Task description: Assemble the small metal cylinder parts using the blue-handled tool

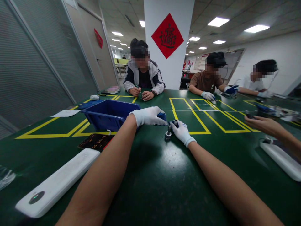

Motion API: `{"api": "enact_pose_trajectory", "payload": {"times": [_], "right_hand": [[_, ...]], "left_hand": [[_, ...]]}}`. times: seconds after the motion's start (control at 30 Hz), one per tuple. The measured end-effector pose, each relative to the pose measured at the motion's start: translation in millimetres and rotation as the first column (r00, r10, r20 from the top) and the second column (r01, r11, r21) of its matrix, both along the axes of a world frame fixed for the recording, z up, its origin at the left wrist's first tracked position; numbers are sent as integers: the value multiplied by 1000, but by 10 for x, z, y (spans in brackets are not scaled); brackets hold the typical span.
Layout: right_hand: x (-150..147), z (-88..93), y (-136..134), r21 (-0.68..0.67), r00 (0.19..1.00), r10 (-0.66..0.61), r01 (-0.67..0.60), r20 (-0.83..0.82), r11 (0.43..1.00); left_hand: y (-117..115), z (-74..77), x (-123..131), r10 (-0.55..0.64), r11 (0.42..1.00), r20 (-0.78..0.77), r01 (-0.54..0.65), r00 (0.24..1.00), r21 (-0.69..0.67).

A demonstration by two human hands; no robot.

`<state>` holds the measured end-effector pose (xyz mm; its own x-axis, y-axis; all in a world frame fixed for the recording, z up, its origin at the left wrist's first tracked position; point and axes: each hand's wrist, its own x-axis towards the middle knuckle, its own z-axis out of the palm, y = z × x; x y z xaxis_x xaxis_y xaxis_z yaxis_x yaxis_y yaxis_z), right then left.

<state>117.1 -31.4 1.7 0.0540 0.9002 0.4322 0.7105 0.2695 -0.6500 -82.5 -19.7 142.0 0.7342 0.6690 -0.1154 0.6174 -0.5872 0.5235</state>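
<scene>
Both of my hands wear white gloves with blue palms, and their fingertips meet just above the green table. My left hand reaches in with its fingers pressed together; whatever small thing they hold is too small to make out. My right hand is closed in a pinch opposite it, its fingertips close to the left ones. Under the fingertips a metal part stands upright, with a round knurled-looking base and a thin stem. A second metal piece shows at the right hand's fingers; whether it is gripped or stands behind them, I cannot tell.
A blue bin stands left, beside a phone showing a timer. White elongated devices lie left and right. Yellow tape marks the table. Several people sit around it; another person's hand reaches in from the right.
</scene>
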Motion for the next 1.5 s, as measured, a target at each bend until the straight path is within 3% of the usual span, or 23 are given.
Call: {"api": "enact_pose_trajectory", "payload": {"times": [0.13,0.3,0.77,1.1,1.5], "right_hand": [[-11,2,2,-22,1000,6,-6,17,1000],[-17,12,-5,-40,1000,-3,4,27,999],[-47,-31,-41,0,981,98,-100,168,995],[-34,-57,-25,21,977,64,-70,202,997],[-25,-47,-63,23,977,68,-74,203,997]], "left_hand": [[-9,-27,27,-4,997,-11,3,1000,-77],[-7,-50,77,29,997,-24,-30,999,-69],[47,-124,109,41,995,-61,-35,997,95],[71,-196,182,46,954,-60,-26,997,298],[-6,-157,185,-3,959,-101,32,995,282]]}}
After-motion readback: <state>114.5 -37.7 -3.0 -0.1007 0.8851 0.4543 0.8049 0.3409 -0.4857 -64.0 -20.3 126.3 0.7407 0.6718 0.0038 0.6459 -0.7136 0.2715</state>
